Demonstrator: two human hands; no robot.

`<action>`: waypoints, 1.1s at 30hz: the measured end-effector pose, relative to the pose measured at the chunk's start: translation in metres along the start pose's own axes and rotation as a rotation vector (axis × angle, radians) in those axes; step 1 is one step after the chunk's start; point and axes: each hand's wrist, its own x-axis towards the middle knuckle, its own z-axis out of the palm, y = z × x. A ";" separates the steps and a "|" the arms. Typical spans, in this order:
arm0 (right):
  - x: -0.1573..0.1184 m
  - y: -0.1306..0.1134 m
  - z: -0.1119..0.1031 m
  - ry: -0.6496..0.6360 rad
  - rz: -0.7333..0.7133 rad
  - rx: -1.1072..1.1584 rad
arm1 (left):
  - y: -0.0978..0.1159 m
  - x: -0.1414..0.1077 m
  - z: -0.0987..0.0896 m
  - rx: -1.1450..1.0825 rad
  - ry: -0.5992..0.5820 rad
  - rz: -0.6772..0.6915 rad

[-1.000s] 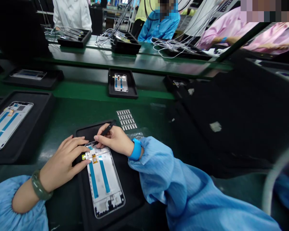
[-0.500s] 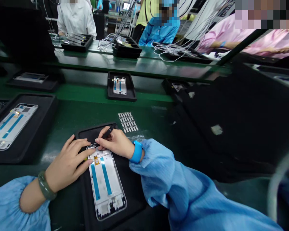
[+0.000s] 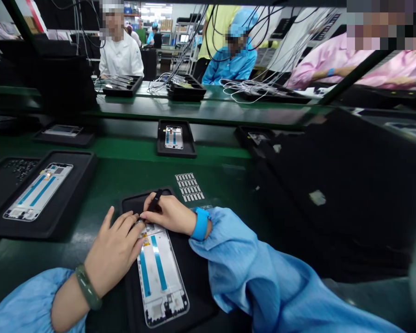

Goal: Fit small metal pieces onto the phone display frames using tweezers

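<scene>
A silver phone frame (image 3: pixel 162 277) with two blue strips lies on a black tray (image 3: pixel 204 286) in front of me. My right hand (image 3: pixel 169 213), with a blue wristband, pinches a black pen-like tool (image 3: pixel 156 200) over the frame's top end. My left hand (image 3: pixel 116 254), wearing a green bangle, rests its spread fingertips on the frame's upper left edge, close to the right fingertips. What lies under the fingertips is hidden. Beyond the tray sits a sheet of small pale labels (image 3: pixel 190 187).
Another phone frame (image 3: pixel 39 192) lies in a black tray at the left, beside small dark parts (image 3: pixel 19 169). A further tray (image 3: pixel 176 152) with a frame stands ahead. Black cloth (image 3: pixel 350 199) covers the right side. Several people sit or stand beyond the bench.
The view has tilted up and turned slightly left, so the bench things sit lower and further right. The tool in my right hand stands more upright. Both hands remain at the frame's top end.
</scene>
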 end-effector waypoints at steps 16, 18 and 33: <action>0.006 0.012 0.013 0.273 0.220 0.799 | -0.003 -0.007 0.006 -0.088 0.007 -0.035; 0.005 0.014 0.014 0.250 0.192 0.711 | -0.003 -0.007 0.007 -0.091 0.008 -0.037; -0.003 0.008 0.012 0.172 0.063 0.117 | -0.006 -0.008 0.011 -0.126 -0.010 -0.044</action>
